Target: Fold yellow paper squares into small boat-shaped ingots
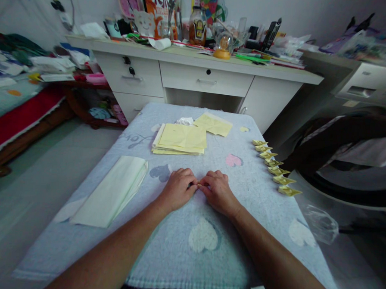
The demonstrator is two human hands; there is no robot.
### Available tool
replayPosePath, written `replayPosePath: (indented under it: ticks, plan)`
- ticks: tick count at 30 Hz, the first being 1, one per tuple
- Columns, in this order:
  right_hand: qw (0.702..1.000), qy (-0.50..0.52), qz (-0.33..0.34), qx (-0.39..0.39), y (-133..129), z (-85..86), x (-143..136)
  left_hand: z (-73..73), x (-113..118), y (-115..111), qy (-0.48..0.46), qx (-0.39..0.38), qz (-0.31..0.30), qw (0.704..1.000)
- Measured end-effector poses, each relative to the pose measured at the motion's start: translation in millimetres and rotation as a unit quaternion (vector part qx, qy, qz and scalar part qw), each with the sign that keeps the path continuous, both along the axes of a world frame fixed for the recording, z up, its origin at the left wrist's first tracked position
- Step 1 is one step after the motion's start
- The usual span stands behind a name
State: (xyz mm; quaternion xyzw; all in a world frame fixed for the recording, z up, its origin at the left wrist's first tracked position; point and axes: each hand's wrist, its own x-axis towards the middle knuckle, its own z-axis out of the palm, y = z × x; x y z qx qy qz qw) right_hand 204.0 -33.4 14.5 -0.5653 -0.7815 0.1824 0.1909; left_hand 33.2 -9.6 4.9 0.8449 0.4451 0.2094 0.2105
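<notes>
Pinching at frame centre: small yellowish piece gripped from both sides.
Left hand and right hand are brought nearly tip to tip, fingers closed on the piece, which is set midway; neither hand is nearer. Long axis can't be told, mostly covered. Yellow sheets are stacked upper centre; folded yellow pieces are lined along the worktop at frame right.

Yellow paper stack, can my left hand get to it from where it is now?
Probably yes: only cloth lies between your left hand and the stack, though that hand looks busy pinching something small with your right hand.
</notes>
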Motion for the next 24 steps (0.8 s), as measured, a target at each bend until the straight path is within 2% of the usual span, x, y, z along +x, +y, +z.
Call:
replayPosePath:
  ticks: [6,11,18,24]
  plan:
    - [0.999,0.007,-0.022,-0.037,0.6,2.4,6.6,2.0,3.4,-0.5,0.025,0.001,0.017,1.000]
    - [0.999,-0.026,-0.036,-0.029,-0.6,2.7,3.6,0.0,3.7,-1.5,0.036,0.010,0.027,0.999]
    - [0.997,-0.057,-0.057,-0.017,-0.1,1.0,0.4,-2.2,1.3,-3.2,0.061,0.046,0.086,0.993]
    - [0.996,-0.031,-0.081,-0.002,0.5,-6.1,0.8,-6.2,2.4,0.6,0.037,0.018,0.079,0.996]
